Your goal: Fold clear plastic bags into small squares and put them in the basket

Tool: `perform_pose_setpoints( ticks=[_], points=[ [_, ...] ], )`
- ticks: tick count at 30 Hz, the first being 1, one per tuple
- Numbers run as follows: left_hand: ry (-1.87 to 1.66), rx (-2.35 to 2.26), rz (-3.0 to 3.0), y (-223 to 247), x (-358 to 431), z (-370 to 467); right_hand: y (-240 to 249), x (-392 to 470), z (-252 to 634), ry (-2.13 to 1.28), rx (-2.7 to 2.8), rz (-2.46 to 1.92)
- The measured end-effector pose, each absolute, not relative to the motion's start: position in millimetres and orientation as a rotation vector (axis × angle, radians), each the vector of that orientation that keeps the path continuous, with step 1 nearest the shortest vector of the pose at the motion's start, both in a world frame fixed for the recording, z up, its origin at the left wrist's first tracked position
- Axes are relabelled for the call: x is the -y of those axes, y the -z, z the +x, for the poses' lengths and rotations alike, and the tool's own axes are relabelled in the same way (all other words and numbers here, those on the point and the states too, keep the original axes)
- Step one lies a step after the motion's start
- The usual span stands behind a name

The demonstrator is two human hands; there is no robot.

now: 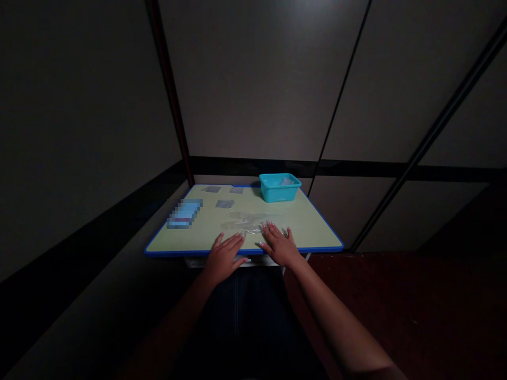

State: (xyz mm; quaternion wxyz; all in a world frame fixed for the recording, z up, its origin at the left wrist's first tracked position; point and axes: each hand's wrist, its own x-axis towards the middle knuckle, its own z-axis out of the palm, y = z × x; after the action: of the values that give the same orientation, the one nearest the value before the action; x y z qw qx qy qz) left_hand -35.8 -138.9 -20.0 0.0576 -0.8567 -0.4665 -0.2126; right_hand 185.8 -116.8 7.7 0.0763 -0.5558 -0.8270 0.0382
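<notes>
A clear plastic bag or sheet (250,222), wrinkled and see-through, lies flat near the front middle of the small table (190,238). My left hand (224,256) rests at the table's front edge with its fingers spread, the fingertips close to the plastic's left end. On the other side, my right hand (279,246) lies palm down with fingers apart, its fingertips at the plastic's lower right part. Whether the fingertips press on the plastic or only lie beside it, I cannot tell. Neither hand grips anything.
A turquoise plastic basket (279,193) with some clear plastic inside stands at the back right. Several small grey pieces, one being a grey square (225,203), lie toward the back left. A blurred-out blue item (185,214) lies at the left edge. Wall panels (253,95) stand behind.
</notes>
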Motion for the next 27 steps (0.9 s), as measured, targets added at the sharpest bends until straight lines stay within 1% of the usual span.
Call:
perform_pose_setpoints(
  ticks=[5, 8, 12, 17, 24, 27],
  points=[
    [0.600, 1.427, -2.612, 23, 141, -46, -6, 112, 182, -0.170, 2.551, -1.622],
    [0.584, 1.480, -2.682, 16, 135, -57, -9, 110, 185, -0.228, 2.595, -1.623],
    [0.539, 1.428, -2.858, 7, 120, -82, -13, 109, 187, -0.283, 2.650, -1.603],
    [0.539, 1.458, -2.766, 3, 114, -103, -14, 110, 187, -0.264, 2.663, -1.609],
    [0.474, 1.206, -2.801, 11, 142, -92, -11, 110, 186, -0.235, 2.649, -1.617],
    [0.481, 1.184, -2.784, 12, 148, -91, -11, 110, 186, -0.228, 2.650, -1.627]
  ],
)
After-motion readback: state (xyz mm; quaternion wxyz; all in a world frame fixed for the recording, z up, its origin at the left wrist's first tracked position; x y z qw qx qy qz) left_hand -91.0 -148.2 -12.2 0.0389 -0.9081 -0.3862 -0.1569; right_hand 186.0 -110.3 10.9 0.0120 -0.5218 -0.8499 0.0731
